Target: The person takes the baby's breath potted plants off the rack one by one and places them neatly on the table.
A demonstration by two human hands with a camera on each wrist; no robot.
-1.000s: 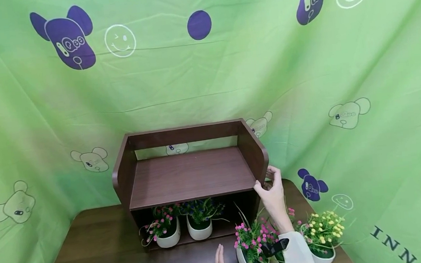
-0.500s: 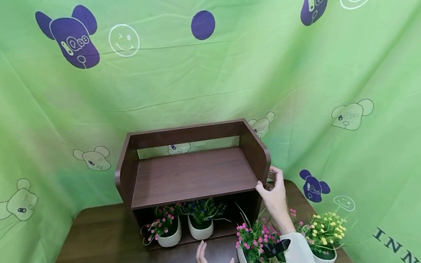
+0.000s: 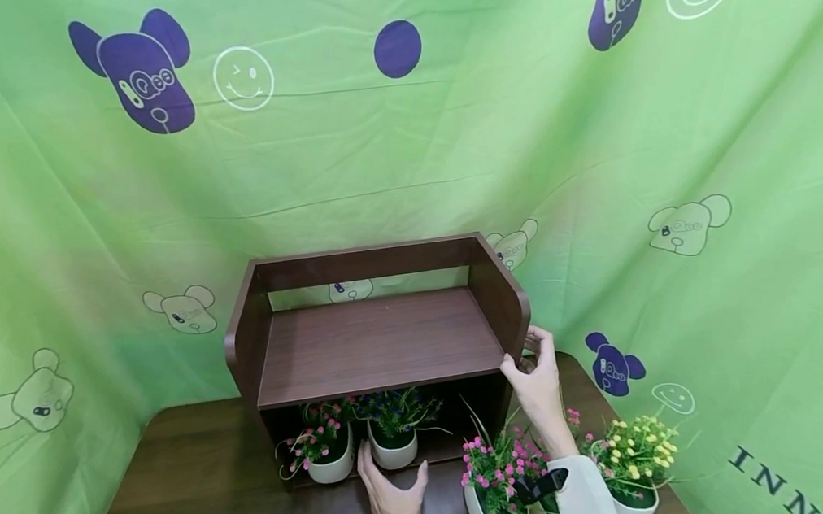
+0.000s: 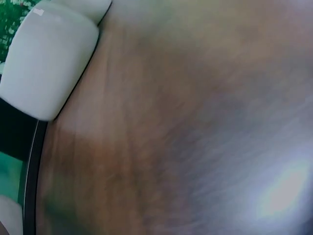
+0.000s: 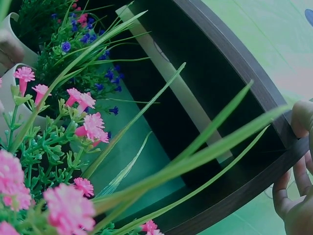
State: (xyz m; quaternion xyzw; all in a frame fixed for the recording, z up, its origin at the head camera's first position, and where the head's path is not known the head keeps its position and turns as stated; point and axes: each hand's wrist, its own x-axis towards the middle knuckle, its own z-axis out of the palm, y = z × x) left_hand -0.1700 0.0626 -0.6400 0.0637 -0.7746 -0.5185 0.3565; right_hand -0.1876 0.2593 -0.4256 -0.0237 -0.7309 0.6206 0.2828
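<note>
A dark brown wooden shelf unit [image 3: 382, 337] stands on the table. My right hand [image 3: 539, 385] holds its right side panel, thumb at the front edge and fingers round the outer face; the right wrist view shows these fingers [image 5: 281, 198] too. Two potted artificial plants sit in the lower compartment: a pink-flowered one [image 3: 330, 464] at the left, a blue-flowered one [image 3: 395, 453] beside it. My left hand [image 3: 396, 503] is just before the blue-flowered pot, fingers at its left and thumb apart at its right. Whether it touches the pot cannot be told.
A pink-flowered potted plant [image 3: 491, 478] stands on the table [image 3: 182, 489] at the front right, partly before another pot behind my right forearm. Further right is a yellow-flowered pot [image 3: 631, 466]. A printed green cloth [image 3: 402, 152] hangs behind and around the table.
My left hand has come from the lower edge, moving left and forward to the blue-flowered pot, its thumb and fingers spread. The right hand keeps its hold on the shelf's side.
</note>
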